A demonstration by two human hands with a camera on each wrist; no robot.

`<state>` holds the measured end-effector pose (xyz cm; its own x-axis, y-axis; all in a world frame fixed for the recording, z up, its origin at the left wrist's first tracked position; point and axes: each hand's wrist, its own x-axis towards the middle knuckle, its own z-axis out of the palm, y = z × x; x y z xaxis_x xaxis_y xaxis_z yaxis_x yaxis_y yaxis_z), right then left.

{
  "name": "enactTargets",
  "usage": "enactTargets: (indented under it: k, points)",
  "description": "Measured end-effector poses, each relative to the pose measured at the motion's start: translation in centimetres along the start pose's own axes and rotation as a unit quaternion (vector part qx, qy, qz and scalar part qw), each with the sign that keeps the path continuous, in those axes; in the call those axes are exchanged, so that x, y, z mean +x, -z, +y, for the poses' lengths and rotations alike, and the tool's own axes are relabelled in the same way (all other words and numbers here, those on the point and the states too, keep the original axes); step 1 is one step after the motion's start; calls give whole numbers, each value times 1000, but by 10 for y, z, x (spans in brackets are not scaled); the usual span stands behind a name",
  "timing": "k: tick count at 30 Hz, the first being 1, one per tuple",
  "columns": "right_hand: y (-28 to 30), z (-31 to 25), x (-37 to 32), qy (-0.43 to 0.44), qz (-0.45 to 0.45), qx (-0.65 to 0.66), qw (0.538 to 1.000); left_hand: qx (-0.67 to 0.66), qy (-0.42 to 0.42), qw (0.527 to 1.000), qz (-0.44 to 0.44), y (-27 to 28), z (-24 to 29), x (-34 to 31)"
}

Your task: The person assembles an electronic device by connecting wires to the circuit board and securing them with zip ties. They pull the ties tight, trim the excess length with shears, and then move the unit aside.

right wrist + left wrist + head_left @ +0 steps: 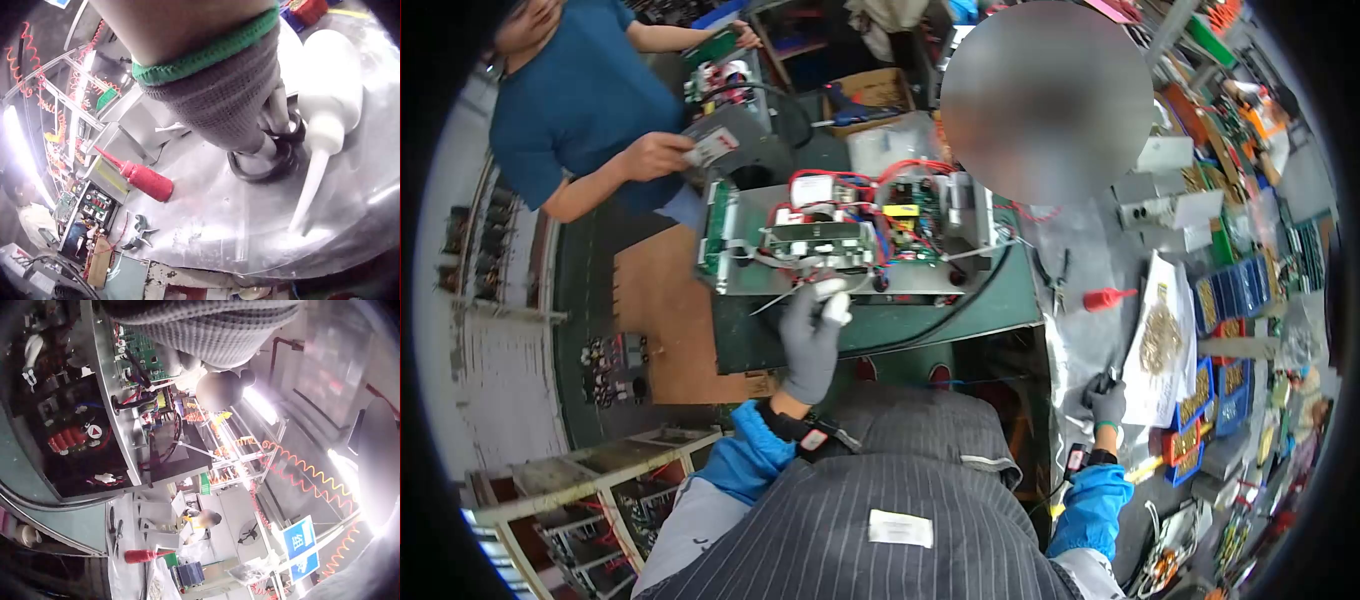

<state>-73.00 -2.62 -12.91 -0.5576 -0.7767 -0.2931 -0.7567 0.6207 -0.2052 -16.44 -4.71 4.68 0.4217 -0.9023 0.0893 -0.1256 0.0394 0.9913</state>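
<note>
An open metal chassis (930, 275) packed with circuit boards and red and blue wires lies on the green table. At its front edge my gloved left hand (810, 340) has its white fingertips beside thin white cable ties (775, 303); I cannot tell whether they pinch one. In the left wrist view, the left glove (206, 331) hangs over a green board (140, 350). Over on the metal bench, my gloved right hand (1108, 403) grips black-handled scissors (265, 170), fingers in the loops. A white nozzle bottle (331, 87) lies right beside them.
A red bottle (1105, 299) and pliers (1057, 290) lie on the metal bench (1085, 345). Small metal parts (1162, 340) are heaped on white paper, beside blue bins (1235, 290). Across the table a person in a blue shirt (585, 95) holds a grey panel (745, 150).
</note>
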Motion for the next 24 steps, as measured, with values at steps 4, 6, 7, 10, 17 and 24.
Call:
enactTargets:
  k: [4,6,7,10,17,24]
  points:
    - [2,-11,7,-3,26,-49,998,33,-36,999,-4,-5,4,-1]
    - [-12,11,26,46,38,-55,997,95,-99,990,-24,-12,12,6]
    - [-3,8,21,35,26,-37,998,90,-105,989,-45,-16,16,9]
    - [4,21,32,65,-21,49,996,185,-180,964,-64,-14,10,18]
    - [87,-45,-64,229,-111,163,953,164,-164,970,-66,11,17,45]
    - [125,-296,-200,566,-64,76,818,124,-98,979,-130,21,11,60]
